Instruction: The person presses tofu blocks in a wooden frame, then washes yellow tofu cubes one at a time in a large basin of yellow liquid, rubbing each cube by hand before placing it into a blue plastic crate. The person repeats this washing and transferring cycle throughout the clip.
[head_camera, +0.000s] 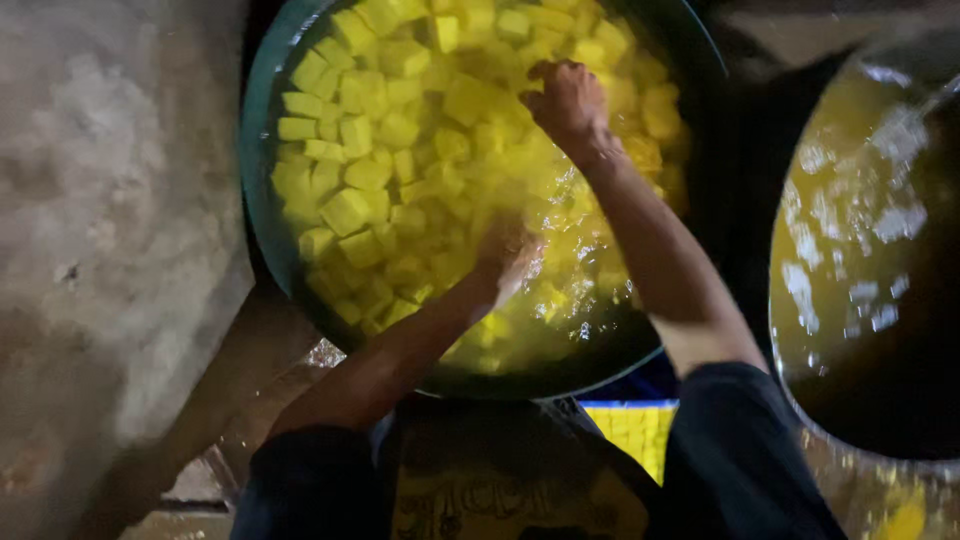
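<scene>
Left to right: big green basin, full of yellow cubes floating in yellowish liquid. Most cubes sit to the left & ahead of both my hands. My left hand is dipped in near the basin's middle, blurred, so can't tell its grip. My right hand is farther out, fingers curled down among the cubes; whether it holds any is hidden. Second vessel at right, cut off by the frame edge.

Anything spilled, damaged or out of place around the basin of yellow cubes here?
Nothing stands out. The yellow cubes all sit inside the green basin, both hands, left hand and right hand, are down among them in the liquid, and the second vessel at right holds its liquid level.
</scene>
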